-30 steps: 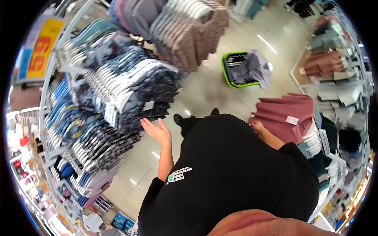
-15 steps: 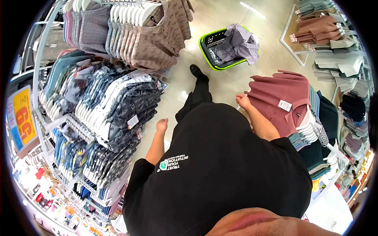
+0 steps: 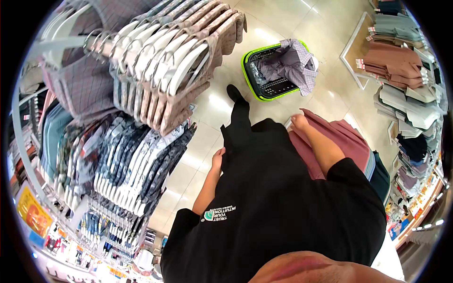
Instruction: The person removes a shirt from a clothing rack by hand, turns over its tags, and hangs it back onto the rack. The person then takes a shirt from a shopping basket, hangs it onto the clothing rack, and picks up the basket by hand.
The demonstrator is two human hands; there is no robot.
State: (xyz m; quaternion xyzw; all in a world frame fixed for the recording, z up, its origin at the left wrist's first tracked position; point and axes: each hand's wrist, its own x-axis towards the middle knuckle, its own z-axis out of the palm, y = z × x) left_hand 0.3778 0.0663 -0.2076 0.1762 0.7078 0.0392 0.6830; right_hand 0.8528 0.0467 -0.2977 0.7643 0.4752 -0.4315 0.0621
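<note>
My left hand point(image 3: 218, 158) hangs low beside my black shirt, its fingers curled and partly hidden behind my body; nothing shows in it. My right hand point(image 3: 299, 121) is loosely closed just by the edge of a maroon shirt point(image 3: 330, 144) that hangs on the right, with no item seen in it. Whether it touches the fabric is not clear. On the floor ahead stands a black basket with a green rim point(image 3: 246, 70). A grey checked shirt point(image 3: 289, 66) lies in it and drapes over its right side.
Close on the left is a rack of brown patterned shirts point(image 3: 198, 23) on white hangers point(image 3: 174, 61). Dark patterned shirts point(image 3: 155, 165) hang below. Folded brown clothes point(image 3: 389, 59) and grey clothes point(image 3: 401, 104) are along the right. My shoe point(image 3: 234, 93) is near the basket.
The view has shifted forward, and the left rack's brown shirts look closer. My left hand, earlier spread beside the dark shirts, is lowered and curled. My right hand remains near the maroon shirt.
</note>
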